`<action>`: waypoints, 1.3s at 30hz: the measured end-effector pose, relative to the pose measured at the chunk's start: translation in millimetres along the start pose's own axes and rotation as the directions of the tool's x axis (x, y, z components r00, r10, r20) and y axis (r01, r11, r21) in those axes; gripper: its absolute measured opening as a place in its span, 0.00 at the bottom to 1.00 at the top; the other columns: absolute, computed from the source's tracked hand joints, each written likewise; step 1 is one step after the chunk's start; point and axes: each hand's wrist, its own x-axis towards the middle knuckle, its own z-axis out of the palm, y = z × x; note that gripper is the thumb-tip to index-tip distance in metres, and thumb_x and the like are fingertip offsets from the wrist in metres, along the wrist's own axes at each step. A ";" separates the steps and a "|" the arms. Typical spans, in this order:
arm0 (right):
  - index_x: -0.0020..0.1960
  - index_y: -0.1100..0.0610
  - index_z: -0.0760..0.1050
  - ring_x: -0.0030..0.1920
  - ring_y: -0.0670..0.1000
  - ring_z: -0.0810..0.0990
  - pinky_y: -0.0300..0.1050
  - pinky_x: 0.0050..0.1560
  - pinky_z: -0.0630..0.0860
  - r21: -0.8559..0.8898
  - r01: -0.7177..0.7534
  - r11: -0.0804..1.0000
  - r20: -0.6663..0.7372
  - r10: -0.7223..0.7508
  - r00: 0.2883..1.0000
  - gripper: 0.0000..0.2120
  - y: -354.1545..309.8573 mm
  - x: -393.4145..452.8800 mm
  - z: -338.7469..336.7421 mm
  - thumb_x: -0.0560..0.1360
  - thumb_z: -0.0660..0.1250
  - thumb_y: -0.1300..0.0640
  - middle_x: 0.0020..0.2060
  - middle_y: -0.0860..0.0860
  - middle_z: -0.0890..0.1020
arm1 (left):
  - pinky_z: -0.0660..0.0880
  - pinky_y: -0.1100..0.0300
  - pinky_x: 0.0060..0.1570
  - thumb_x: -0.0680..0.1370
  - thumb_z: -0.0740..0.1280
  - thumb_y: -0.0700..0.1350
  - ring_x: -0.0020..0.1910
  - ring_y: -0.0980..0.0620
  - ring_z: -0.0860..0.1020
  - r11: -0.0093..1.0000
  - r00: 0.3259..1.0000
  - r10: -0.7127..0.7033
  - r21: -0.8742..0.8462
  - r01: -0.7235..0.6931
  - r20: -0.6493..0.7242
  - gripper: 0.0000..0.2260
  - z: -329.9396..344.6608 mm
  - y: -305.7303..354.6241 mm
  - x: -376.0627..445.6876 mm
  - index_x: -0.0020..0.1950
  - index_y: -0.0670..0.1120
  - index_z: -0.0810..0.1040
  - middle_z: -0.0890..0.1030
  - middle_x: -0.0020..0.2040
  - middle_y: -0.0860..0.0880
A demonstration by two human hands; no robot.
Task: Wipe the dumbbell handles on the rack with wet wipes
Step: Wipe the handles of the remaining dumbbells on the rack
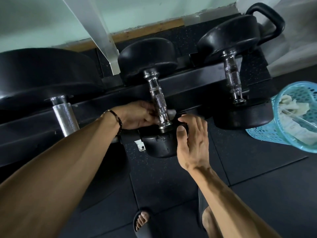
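Head view, looking down on the rack (197, 79). Three dumbbells are seen lying across its black rails, with a kettlebell (267, 23) behind the right one.

The middle dumbbell (154, 66) is being worked on. Its chrome handle (158, 100) is gripped low down by the left hand (137, 115), fingers curled against the metal near the front collar. A small white edge, judged to be the wet wipe (171, 112), is glimpsed behind the handle between the two hands; which hand controls it cannot be told.

The right hand (193, 138) is laid against the front head of the same dumbbell, fingers spread and only slightly bent, thumb on the rubber; nothing is seen pinched in it.

Progress: the wipe is on the lower part of the middle handle, so this handle is judged partly done. The left handle (64, 115) and the right handle (232, 79) are untouched at this moment; whether either was cleaned cannot be told.

A blue mesh basket (257, 134) stands at the right, with crumpled whitish wipes (289, 105) inside, suggesting several already used.
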 end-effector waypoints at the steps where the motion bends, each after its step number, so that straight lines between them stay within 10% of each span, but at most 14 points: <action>1: 0.57 0.57 0.75 0.54 0.52 0.71 0.53 0.51 0.71 -0.001 -0.001 1.000 -0.001 0.001 1.000 0.24 -0.1 -0.1 0.2 0.77 0.49 0.43 0.53 0.50 0.78 | 0.77 0.66 0.57 0.75 0.56 0.21 0.63 0.52 0.79 0.991 0.999 -0.045 0.127 0.041 0.029 0.22 0.8 -0.8 -2.0 0.62 0.38 0.78 0.81 0.63 0.46; 4: 0.58 0.57 0.75 0.54 0.51 0.71 0.52 0.52 0.71 -0.012 0.000 1.000 -0.001 0.000 1.000 0.26 -0.1 -0.7 -0.2 0.78 0.48 0.42 0.54 0.50 0.78 | 0.79 0.64 0.54 0.75 0.62 0.22 0.60 0.48 0.81 0.970 0.997 -0.003 0.243 0.021 -0.074 0.15 1.2 7.3 -4.4 0.55 0.37 0.79 0.84 0.56 0.43; 8: 0.56 0.58 0.75 0.54 0.52 0.71 0.53 0.52 0.71 0.002 -0.020 1.000 -0.009 0.020 1.000 0.22 -2.9 0.0 -0.9 0.75 0.50 0.45 0.52 0.50 0.79 | 0.81 0.63 0.51 0.75 0.57 0.21 0.53 0.51 0.83 0.991 0.982 0.090 -0.087 -0.106 -0.166 0.19 4.3 1.9 -4.7 0.58 0.36 0.78 0.85 0.53 0.45; 13: 0.57 0.58 0.75 0.54 0.53 0.71 0.53 0.53 0.71 -0.007 -0.017 1.000 -0.004 0.017 1.000 0.25 -4.3 -0.5 -0.7 0.76 0.49 0.44 0.53 0.52 0.79 | 0.81 0.65 0.48 0.73 0.59 0.20 0.44 0.52 0.84 0.959 0.989 -0.034 0.273 0.072 -0.143 0.17 10.0 2.1 -13.2 0.44 0.40 0.77 0.85 0.37 0.49; 22: 0.55 0.58 0.75 0.54 0.53 0.71 0.52 0.50 0.70 -0.001 0.009 1.000 0.022 -0.009 1.000 0.23 -3.7 -0.1 -5.0 0.75 0.50 0.44 0.52 0.51 0.78 | 0.80 0.61 0.51 0.73 0.60 0.21 0.57 0.45 0.81 0.998 0.932 0.038 0.063 -0.016 -0.361 0.20 24.1 -6.5 -17.4 0.63 0.32 0.77 0.82 0.58 0.39; 33: 0.55 0.58 0.78 0.51 0.57 0.79 0.55 0.56 0.74 -0.069 0.216 0.974 0.157 -0.203 0.966 0.14 -46.2 4.1 -20.3 0.72 0.61 0.55 0.49 0.54 0.81 | 0.81 0.60 0.50 0.72 0.71 0.28 0.50 0.50 0.85 0.982 0.801 0.181 0.141 -0.122 -0.571 0.15 32.0 -12.8 -109.6 0.54 0.42 0.83 0.85 0.51 0.44; 39: 0.60 0.54 0.79 0.48 0.47 0.82 0.43 0.47 0.81 0.347 0.193 0.918 0.270 -0.295 0.917 0.13 -94.6 -5.0 -9.2 0.75 0.71 0.57 0.52 0.51 0.79 | 0.80 0.57 0.55 0.77 0.66 0.28 0.55 0.49 0.83 0.978 0.855 0.198 0.039 -0.204 -0.479 0.13 45.8 -13.1 -165.9 0.58 0.41 0.80 0.85 0.53 0.44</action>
